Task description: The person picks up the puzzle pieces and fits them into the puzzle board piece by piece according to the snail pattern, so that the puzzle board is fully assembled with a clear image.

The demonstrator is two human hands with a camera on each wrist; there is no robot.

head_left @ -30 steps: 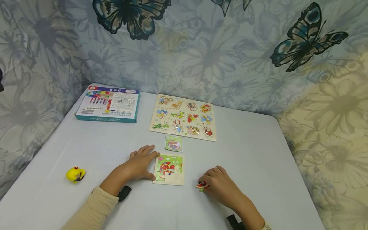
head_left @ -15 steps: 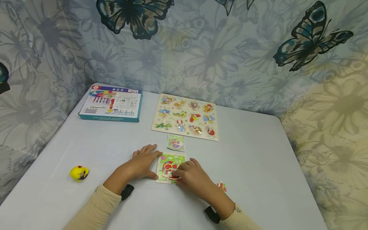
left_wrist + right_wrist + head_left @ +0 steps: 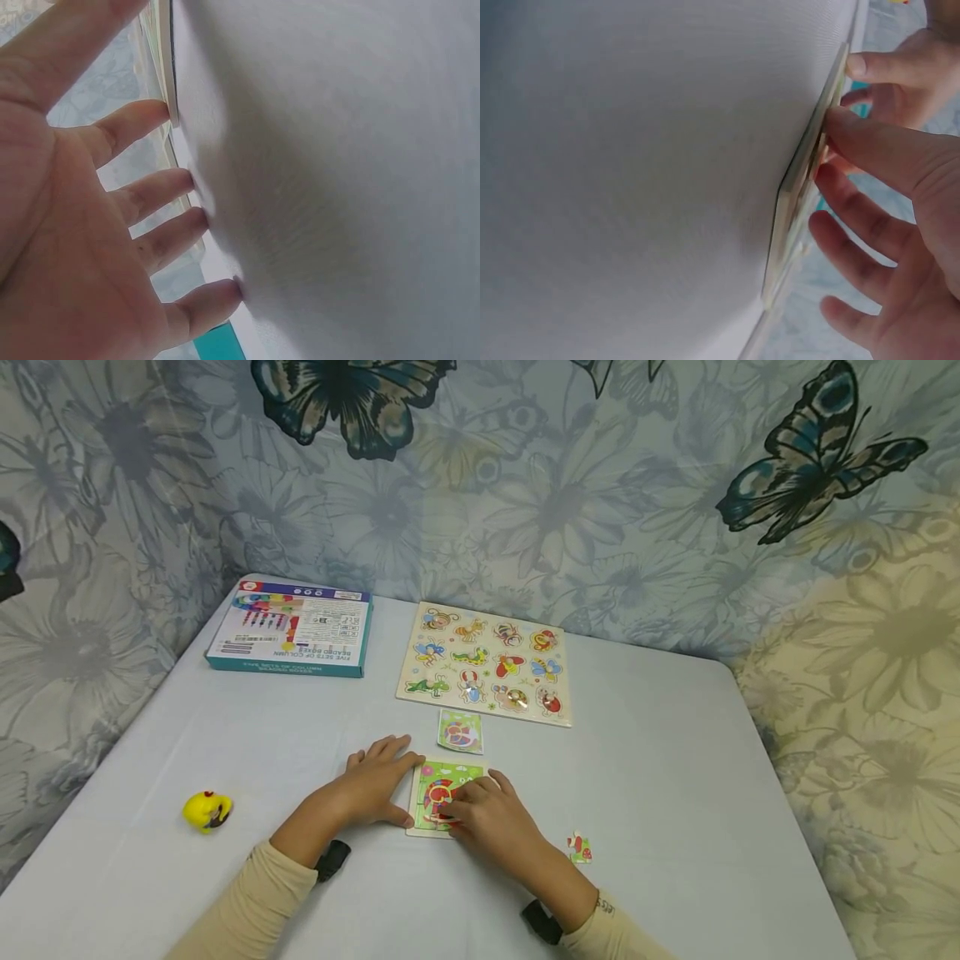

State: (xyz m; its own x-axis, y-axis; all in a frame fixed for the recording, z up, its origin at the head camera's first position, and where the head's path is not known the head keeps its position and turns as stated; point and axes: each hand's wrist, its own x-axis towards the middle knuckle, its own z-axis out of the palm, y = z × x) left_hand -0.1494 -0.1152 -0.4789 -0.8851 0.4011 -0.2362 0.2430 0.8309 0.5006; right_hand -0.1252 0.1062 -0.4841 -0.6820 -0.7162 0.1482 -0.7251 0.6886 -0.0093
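Observation:
A small square puzzle board (image 3: 422,834) with a picture of a red snail-like figure on green lies on the white table. My left hand (image 3: 371,785) touches its left edge, fingers spread and mostly straight, the thumb at the lower corner. Over the board's right part, my right hand (image 3: 491,814) pinches a puzzle piece (image 3: 817,156) between thumb and index finger, against the board's surface. The fingers hide most of that piece in the head view. One loose puzzle piece (image 3: 580,848), red and green, lies on the table to the right.
A small picture card (image 3: 461,732) lies just behind the board. Farther back are a large insect puzzle board (image 3: 483,664) and a flat teal-edged box (image 3: 292,631). A yellow toy (image 3: 207,811) sits at the left. Patterned fabric (image 3: 555,510) hangs behind the table.
My right hand has moved left with a puzzle piece, from the table onto the board. A loose piece has come into view at the right. The left hand stays at the board's edge.

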